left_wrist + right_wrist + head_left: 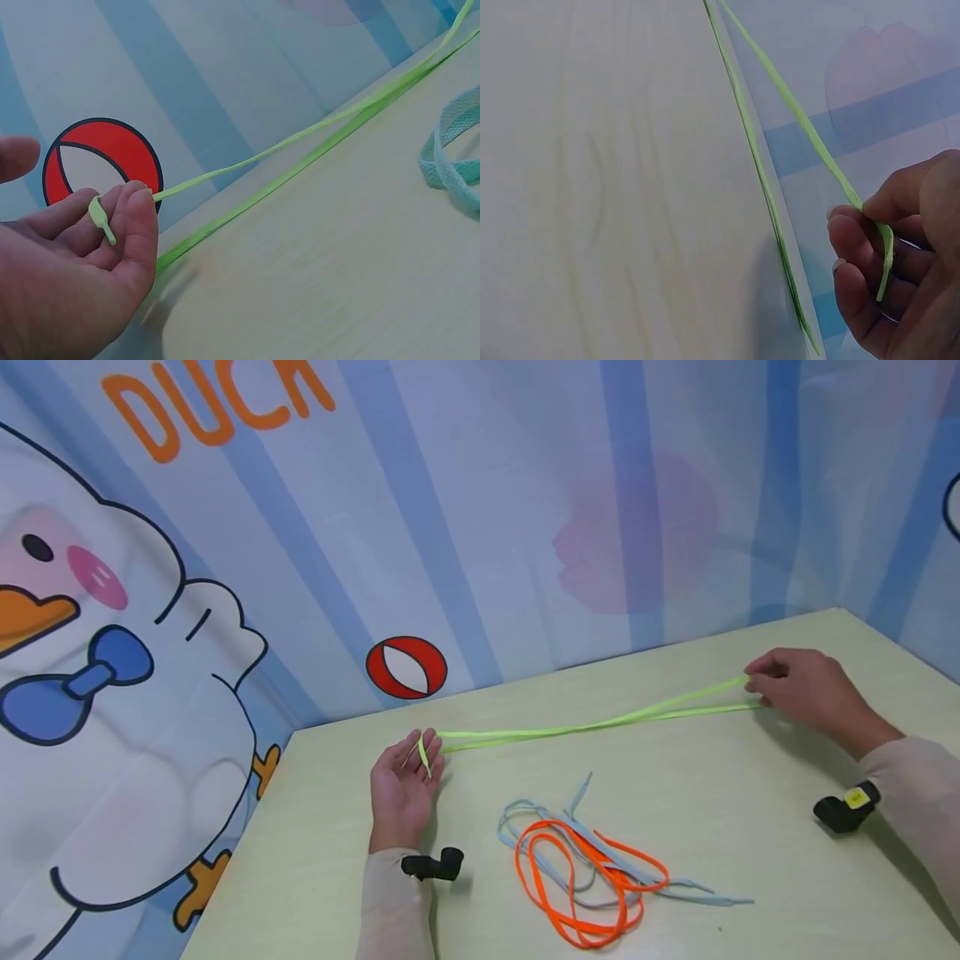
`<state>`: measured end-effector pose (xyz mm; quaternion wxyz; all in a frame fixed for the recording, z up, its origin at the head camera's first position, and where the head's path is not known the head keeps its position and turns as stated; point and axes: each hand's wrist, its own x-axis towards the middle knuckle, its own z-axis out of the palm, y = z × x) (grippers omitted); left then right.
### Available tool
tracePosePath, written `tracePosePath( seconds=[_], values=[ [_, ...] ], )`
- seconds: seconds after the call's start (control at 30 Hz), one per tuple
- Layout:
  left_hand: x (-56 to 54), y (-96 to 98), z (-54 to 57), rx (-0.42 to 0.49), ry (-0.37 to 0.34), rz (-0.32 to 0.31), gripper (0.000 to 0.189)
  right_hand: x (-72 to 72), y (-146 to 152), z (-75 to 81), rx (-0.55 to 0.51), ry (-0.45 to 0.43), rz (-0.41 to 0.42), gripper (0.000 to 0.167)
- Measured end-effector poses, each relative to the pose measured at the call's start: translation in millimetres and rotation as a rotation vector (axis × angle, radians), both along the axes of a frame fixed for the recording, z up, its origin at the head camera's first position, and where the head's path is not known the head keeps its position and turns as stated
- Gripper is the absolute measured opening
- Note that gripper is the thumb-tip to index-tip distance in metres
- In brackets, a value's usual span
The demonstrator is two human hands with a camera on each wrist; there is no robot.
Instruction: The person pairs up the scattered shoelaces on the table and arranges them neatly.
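Note:
A yellow-green shoelace (555,730) stretches between my two hands over the back of the table. Palm up, my left hand (405,789) holds it among slightly bent fingers, and a tipped end (109,234) hangs over them. The thumb stands away from the lace. My right hand (813,693) pinches the upper strand (810,131) between thumb and forefinger, with a short end (885,277) dangling in front of the palm. A lower strand (761,176) runs beside it toward the right hand, outside that pinch.
On the table (315,860), an orange shoelace (540,906) lies tangled over a pale blue shoelace (720,901), nearer than my hands. A printed cloth backdrop (510,527) with a duck and stripes rises behind the table. Small black wrist devices (435,864) sit at both sleeves.

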<state>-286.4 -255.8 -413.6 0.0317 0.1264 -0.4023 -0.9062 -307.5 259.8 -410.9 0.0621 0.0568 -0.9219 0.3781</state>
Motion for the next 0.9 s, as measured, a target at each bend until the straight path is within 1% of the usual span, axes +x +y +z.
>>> tracePosePath(
  seconds=[0.13,0.3,0.5,0.67,0.77,0.9],
  values=[
    [-0.8,-0.9,-1.7,0.000,-0.011,0.016,0.039,-1.8,0.0,-1.6,0.000,0.015,-0.015,0.039],
    [-1.6,-0.9,-3.9,0.008,-0.023,0.021,0.040,-3.2,1.4,-3.9,0.029,0.013,-0.005,0.038],
    [-2.1,-1.1,-4.9,-0.021,-0.044,0.049,0.041,-5.1,4.1,-5.7,0.059,0.013,-0.011,0.033],
    [-2.6,-1.0,-5.1,-0.050,-0.069,0.071,0.042,-4.0,4.8,-4.3,0.075,0.007,-0.019,0.031],
    [-2.4,-1.3,-5.6,-0.058,-0.077,0.080,0.043,-2.3,4.9,-2.5,0.098,0.000,-0.029,0.031],
    [-2.1,-1.1,-6.3,-0.056,-0.085,0.075,0.046,0.0,6.0,-0.2,0.146,-0.015,-0.050,0.036]
  ],
)
